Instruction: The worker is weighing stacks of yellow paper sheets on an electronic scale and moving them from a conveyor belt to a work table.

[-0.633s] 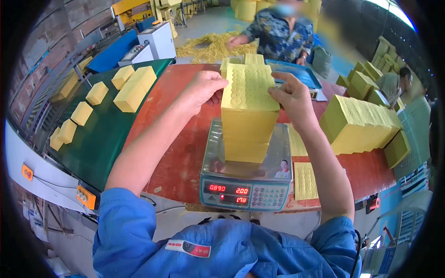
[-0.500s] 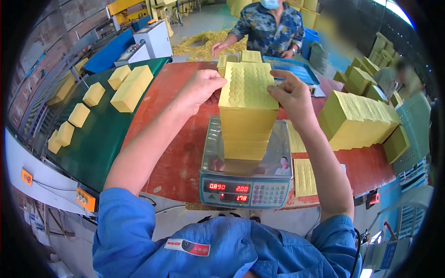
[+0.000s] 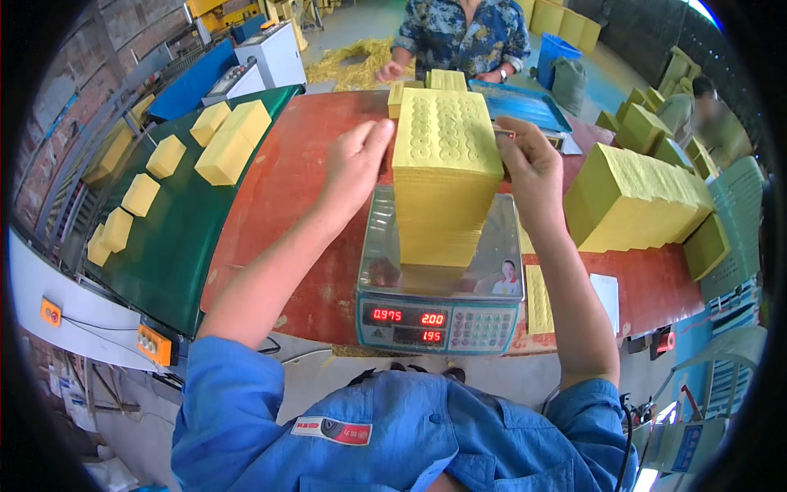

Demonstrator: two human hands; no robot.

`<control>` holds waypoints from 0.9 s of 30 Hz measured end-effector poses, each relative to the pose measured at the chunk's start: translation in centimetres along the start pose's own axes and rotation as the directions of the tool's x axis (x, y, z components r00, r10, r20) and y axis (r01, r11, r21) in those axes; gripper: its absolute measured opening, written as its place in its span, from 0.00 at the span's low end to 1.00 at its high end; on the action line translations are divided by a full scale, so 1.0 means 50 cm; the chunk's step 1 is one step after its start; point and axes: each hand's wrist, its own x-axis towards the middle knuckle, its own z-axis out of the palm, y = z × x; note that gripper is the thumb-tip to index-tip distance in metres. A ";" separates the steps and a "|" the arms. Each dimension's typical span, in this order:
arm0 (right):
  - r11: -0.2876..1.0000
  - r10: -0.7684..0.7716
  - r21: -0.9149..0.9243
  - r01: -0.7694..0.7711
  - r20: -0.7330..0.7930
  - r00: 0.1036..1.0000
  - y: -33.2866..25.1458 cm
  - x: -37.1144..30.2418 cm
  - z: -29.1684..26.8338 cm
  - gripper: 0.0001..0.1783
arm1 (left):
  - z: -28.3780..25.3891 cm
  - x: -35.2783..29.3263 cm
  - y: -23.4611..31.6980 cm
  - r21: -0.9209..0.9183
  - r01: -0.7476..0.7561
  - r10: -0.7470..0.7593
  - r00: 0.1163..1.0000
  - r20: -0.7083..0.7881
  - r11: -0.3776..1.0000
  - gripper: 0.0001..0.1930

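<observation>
Sleeves of blue cloth (image 3: 393, 443) fill the six o'clock edge, and both bare forearms reach up from there to a digital scale (image 3: 440, 316) standing on the red counter (image 3: 295, 205). On the scale's steel pan stands a tall stack of yellow embossed sheets (image 3: 445, 176), upright and roughly square. The left hand (image 3: 354, 164) rests against the stack's nine o'clock side near its top, fingers held together and flat along the edge; the right hand (image 3: 529, 164) presses the three o'clock side, fingers curled around the upper sheets, though whether they pinch any loose ones cannot be told. The step in hand looks like squaring and steadying the stack while it is weighed; the next move would seem to call for letting go so the reading settles, or adjusting the sheet count. At three o'clock lies a larger block of yellow sheets (image 3: 631, 205); at nine to ten o'clock smaller yellow bundles (image 3: 221, 148) sit on a green conveyor belt (image 3: 164, 254). At twelve o'clock another person (image 3: 459, 37) works beyond the counter.
</observation>
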 end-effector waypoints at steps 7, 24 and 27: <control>0.964 0.060 0.263 -0.034 -0.091 0.994 -0.083 -0.153 -0.036 0.12 | -0.047 -0.216 0.120 -0.231 0.078 -0.123 0.975 -0.186 0.970 0.20; 0.898 0.085 0.429 -0.096 0.044 0.995 -0.048 -0.240 -0.078 0.16 | -0.034 -0.338 0.141 -0.263 0.210 -0.285 0.913 -0.292 0.942 0.21; 0.903 0.075 0.420 -0.088 0.048 0.996 -0.042 -0.233 -0.084 0.16 | -0.025 -0.330 0.138 -0.272 0.208 -0.282 0.921 -0.271 0.940 0.21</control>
